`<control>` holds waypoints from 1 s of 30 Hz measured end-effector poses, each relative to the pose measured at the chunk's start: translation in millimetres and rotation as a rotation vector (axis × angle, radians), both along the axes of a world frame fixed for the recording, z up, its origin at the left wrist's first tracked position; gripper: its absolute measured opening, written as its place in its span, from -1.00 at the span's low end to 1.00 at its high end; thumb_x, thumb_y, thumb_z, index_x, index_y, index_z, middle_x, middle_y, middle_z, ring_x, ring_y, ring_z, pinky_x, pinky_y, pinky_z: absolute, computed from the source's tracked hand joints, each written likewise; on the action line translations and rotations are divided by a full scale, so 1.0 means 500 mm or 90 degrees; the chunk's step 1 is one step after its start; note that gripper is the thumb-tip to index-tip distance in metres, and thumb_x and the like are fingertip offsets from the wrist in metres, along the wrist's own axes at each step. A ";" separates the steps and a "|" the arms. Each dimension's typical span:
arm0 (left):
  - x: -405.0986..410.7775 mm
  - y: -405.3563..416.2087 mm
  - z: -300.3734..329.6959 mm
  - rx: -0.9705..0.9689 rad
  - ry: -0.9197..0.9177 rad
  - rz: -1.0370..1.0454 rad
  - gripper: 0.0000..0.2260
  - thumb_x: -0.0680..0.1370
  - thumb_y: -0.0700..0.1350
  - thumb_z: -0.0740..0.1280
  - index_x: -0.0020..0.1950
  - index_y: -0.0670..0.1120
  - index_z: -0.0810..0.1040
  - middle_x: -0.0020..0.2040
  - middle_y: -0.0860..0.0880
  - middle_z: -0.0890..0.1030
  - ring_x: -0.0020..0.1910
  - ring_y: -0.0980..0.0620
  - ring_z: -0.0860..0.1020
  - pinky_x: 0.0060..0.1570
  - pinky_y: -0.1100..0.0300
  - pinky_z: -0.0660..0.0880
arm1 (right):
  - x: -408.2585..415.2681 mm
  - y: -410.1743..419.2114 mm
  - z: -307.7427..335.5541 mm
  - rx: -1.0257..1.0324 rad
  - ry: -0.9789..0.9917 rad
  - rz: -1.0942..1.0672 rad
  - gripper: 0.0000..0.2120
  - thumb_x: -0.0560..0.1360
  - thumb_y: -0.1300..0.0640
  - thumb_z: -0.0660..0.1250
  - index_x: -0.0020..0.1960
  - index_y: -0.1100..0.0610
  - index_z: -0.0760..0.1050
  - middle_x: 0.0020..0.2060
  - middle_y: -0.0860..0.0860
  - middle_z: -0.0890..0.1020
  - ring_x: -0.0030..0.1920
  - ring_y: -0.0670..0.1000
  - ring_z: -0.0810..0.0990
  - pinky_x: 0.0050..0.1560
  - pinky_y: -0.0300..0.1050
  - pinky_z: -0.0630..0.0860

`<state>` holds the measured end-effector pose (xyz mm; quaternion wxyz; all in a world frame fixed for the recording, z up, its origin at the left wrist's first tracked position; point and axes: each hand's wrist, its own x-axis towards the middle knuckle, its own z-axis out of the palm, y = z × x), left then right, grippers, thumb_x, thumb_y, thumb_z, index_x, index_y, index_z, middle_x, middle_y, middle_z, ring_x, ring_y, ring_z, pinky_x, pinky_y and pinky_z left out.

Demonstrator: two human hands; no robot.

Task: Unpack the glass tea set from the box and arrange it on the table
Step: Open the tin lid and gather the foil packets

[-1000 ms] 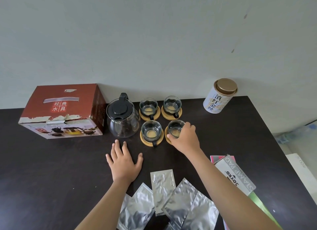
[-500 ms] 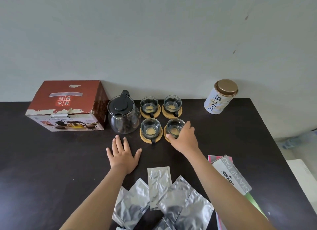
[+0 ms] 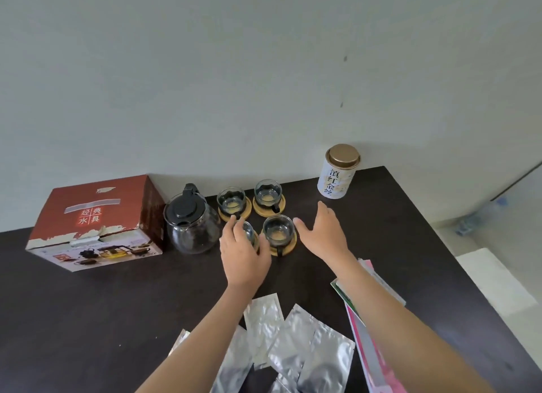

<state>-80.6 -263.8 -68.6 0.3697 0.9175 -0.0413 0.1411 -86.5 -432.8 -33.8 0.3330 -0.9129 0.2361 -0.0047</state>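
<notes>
The glass teapot (image 3: pixel 190 227) with a black lid stands right of the red tea set box (image 3: pixel 96 222). Several glass cups sit on round wooden coasters in a square beside it: back-left cup (image 3: pixel 231 201), back-right cup (image 3: pixel 267 192), front-right cup (image 3: pixel 278 231). My left hand (image 3: pixel 243 253) covers the front-left cup (image 3: pixel 248 232), fingers curved round its left side and thumb at its right. Just right of the front-right cup, my right hand (image 3: pixel 324 237) is held with straight fingers, thumb close to the glass and holding nothing.
A white tea tin (image 3: pixel 338 172) with a gold lid stands at the back right near the wall. Several silver foil packets (image 3: pixel 293 337) lie at the front of the dark table (image 3: pixel 88 319). Pink and green papers (image 3: pixel 366 322) lie under my right forearm.
My left hand left the table and moved up onto the front-left cup. My right hand let go of the front-right cup and drew off to its right.
</notes>
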 end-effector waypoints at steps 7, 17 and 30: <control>0.089 -0.246 0.054 -0.075 0.072 -0.167 -0.33 0.48 0.03 0.38 0.46 -0.22 0.18 0.44 -0.12 0.24 0.45 -0.03 0.18 0.32 0.29 0.10 | 0.084 -0.200 0.064 -0.012 -0.186 -0.045 -0.59 0.49 0.05 0.37 0.29 0.15 0.41 0.17 0.09 0.51 0.18 0.04 0.50 -0.02 -0.22 0.39; 0.241 -0.484 -0.013 -0.184 0.324 -0.070 0.00 0.29 0.08 0.55 0.51 -0.19 0.04 0.44 -0.11 0.20 0.45 -0.05 0.17 0.36 0.09 0.23 | 0.241 -0.369 0.019 -0.060 -0.155 0.065 -0.51 0.41 -0.09 0.40 0.24 0.14 0.47 0.11 0.05 0.53 0.19 0.10 0.44 0.07 -0.04 0.49; 0.281 -0.499 -0.075 -0.133 0.280 -0.068 -0.27 0.32 0.06 0.50 0.40 -0.04 0.26 0.27 -0.02 0.42 0.21 0.04 0.42 -0.01 0.23 0.36 | 0.283 -0.358 0.000 -0.130 -0.211 0.091 -0.35 0.29 -0.24 0.48 0.27 0.05 0.47 0.15 -0.01 0.53 0.15 0.06 0.43 0.11 -0.02 0.46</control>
